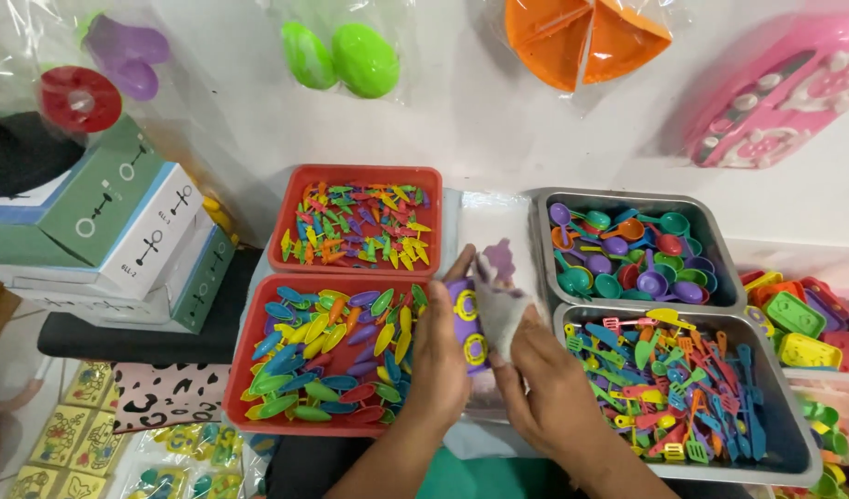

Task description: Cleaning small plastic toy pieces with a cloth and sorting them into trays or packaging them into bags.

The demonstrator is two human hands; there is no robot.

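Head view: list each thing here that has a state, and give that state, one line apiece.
left hand: gripping the purple toy piece.
right hand: pinching the clear bag.
purple toy piece: held, partly inside the bag.
clear bag: open, crumpled around the toy.
upper red tray: filled with small carrot shapes.
lower red tray: filled with leaf shapes.
upper metal tray: filled with ladles.
lower metal tray: filled with utensils.

At centre frame, the left hand [438, 356] and right hand [549, 388] hold a purple toy [468, 323] with yellow rings in a clear bag [498, 300]. Left of centre, two red trays [258, 370] carry multicoloured pieces; right, grey metal trays [785, 434] likewise. Upper frame: green eggs [346, 57], orange wedges [582, 37], a pink-and-white toy [785, 92].
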